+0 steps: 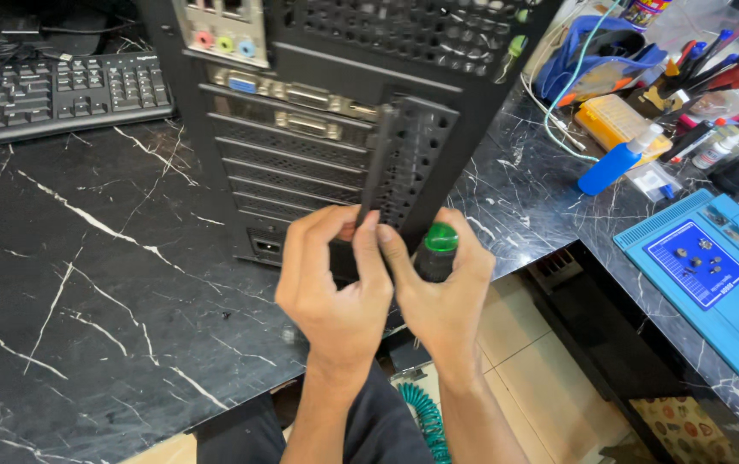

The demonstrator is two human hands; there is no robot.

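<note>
Rear of a black computer case (pixel 318 120) lying on a marble table (pixel 86 283). The left hand (pixel 335 288) grips a perforated slot bracket (pixel 408 163) at the case's edge; the right hand (pixel 447 301) is closed around a green-capped screwdriver (pixel 436 251) — best kept square to the screw, the bracket steadied.

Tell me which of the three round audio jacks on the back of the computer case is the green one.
The middle jack is green; a pink jack sits left of it, a blue jack right.
</note>
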